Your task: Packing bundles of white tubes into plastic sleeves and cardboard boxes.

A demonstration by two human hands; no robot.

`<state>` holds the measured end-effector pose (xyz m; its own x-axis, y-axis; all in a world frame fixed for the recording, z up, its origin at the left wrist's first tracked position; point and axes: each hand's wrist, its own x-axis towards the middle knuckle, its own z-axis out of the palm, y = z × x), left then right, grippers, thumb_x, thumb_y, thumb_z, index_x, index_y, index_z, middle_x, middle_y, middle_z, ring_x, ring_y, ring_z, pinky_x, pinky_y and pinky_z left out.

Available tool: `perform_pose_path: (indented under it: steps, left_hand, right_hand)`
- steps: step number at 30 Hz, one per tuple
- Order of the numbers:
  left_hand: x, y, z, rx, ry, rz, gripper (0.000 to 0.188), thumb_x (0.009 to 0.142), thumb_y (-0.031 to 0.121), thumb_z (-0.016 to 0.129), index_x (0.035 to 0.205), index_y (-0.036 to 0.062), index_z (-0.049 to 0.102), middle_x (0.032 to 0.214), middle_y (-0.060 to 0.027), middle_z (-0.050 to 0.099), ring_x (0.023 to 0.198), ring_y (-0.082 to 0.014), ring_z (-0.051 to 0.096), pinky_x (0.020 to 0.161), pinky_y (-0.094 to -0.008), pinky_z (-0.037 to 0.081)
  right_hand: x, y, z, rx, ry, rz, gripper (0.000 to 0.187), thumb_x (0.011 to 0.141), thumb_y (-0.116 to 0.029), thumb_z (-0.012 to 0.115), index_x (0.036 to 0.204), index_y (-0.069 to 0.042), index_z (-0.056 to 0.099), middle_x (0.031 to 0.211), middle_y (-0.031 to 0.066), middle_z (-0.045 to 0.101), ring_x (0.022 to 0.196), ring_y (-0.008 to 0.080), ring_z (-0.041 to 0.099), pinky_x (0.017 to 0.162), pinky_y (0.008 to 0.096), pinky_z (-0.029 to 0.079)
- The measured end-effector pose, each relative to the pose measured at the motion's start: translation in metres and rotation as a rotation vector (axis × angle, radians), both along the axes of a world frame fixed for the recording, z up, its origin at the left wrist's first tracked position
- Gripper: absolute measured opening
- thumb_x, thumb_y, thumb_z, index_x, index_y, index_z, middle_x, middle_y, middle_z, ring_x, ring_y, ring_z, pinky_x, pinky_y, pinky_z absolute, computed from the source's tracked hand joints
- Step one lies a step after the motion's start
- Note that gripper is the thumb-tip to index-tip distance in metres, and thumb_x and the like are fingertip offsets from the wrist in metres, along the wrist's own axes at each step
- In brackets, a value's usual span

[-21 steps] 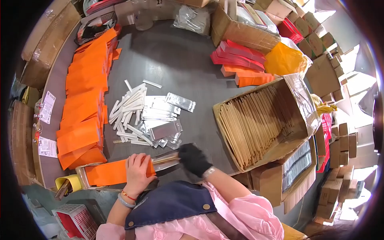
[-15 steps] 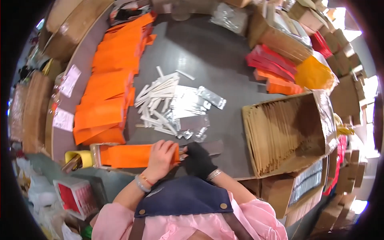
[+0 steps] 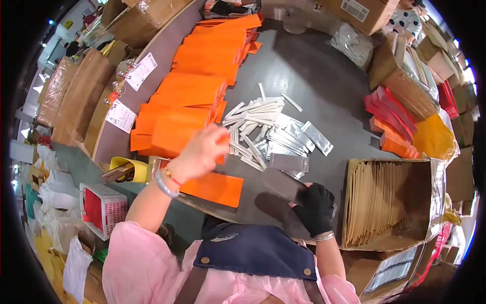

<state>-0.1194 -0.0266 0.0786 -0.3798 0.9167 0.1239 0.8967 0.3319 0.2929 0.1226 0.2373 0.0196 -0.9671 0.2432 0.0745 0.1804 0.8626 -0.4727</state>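
Observation:
Smeared by motion, my left hand (image 3: 200, 154) is above the near end of a long row of overlapping orange pieces (image 3: 202, 61). Its fingers look curled on a flat orange piece (image 3: 169, 136), also blurred. Another flat orange piece (image 3: 215, 189) lies below that hand at the table's front edge. My right hand (image 3: 315, 207), in a black fingerless glove, is closed on a dark flat strip (image 3: 283, 185) that points left. Beyond it lie a heap of white sticks (image 3: 258, 114), several silvery packets (image 3: 288, 137) and a dark flat piece (image 3: 288, 162).
An open carton (image 3: 349, 202) packed with brown sheets stands at the right. Red pieces (image 3: 390, 114) and a yellow bag (image 3: 433, 134) are behind it. A yellow holder (image 3: 134, 171) hangs at the front left edge, above a white basket (image 3: 119, 207). Another person (image 3: 405, 23) is at the far right.
My left hand has moved up and away from the front edge to the orange row. My right hand has drawn apart to the right with the dark strip. The view has shifted left.

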Motion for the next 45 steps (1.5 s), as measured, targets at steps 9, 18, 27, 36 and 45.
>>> perform_pose_path:
  steps: [9, 18, 27, 36, 45]
  left_hand:
    - [0.116, -0.007, -0.099, -0.033, -0.162, 0.716, 0.093, 0.061, 0.053, 0.084, 0.132, 0.0023, 0.054, 0.141, -0.0168, 0.044, 0.134, -0.0388, 0.033, 0.111, -0.0616, 0.017]
    - [0.112, -0.017, -0.099, 0.027, -0.325, 0.714, 0.095, 0.063, 0.05, 0.084, 0.136, 0.0003, 0.048, 0.143, -0.018, 0.042, 0.137, -0.039, 0.029, 0.112, -0.0632, 0.014]
    - [0.03, 0.008, -0.094, 0.162, -0.1, 0.359, 0.046, 0.078, 0.008, 0.071, 0.122, 0.0016, 0.059, 0.127, -0.0201, 0.054, 0.119, -0.0388, 0.05, 0.104, -0.0448, 0.04]
    - [0.009, 0.02, -0.114, -0.109, -0.095, 0.277, 0.009, 0.077, 0.01, 0.072, 0.084, 0.0097, 0.067, 0.082, -0.0072, 0.06, 0.087, -0.0271, 0.058, 0.077, -0.04, 0.041]
    - [0.028, 0.033, -0.092, -0.027, -0.232, 0.369, 0.002, 0.088, 0.0, 0.059, 0.089, -0.0015, 0.058, 0.077, -0.0175, 0.061, 0.07, -0.0382, 0.059, 0.063, -0.0408, 0.047]
  right_hand:
    - [0.0, -0.019, 0.007, 0.093, -0.102, 0.085, 0.059, 0.064, -0.039, 0.081, 0.111, -0.011, 0.059, 0.104, 0.0071, 0.061, 0.1, 0.0282, 0.058, 0.095, 0.046, 0.036]
    - [-0.018, -0.045, -0.006, 0.014, -0.193, 0.263, 0.06, 0.064, -0.042, 0.08, 0.11, -0.008, 0.06, 0.104, 0.0107, 0.061, 0.098, 0.032, 0.057, 0.088, 0.0473, 0.037]
    - [-0.027, -0.049, -0.02, -0.207, 0.118, 0.215, 0.056, 0.076, -0.039, 0.076, 0.123, -0.012, 0.06, 0.119, 0.0111, 0.061, 0.111, 0.0306, 0.055, 0.097, 0.0441, 0.039]
    - [0.165, 0.106, 0.008, 0.177, 0.172, -0.807, 0.021, 0.079, -0.01, 0.074, 0.098, -0.005, 0.067, 0.096, 0.0137, 0.067, 0.092, 0.0316, 0.065, 0.081, 0.0382, 0.052]
    - [0.177, 0.139, 0.003, 0.155, -0.256, -0.897, 0.017, 0.079, -0.011, 0.065, 0.095, -0.005, 0.065, 0.095, 0.0152, 0.066, 0.092, 0.0348, 0.063, 0.082, 0.0429, 0.051]
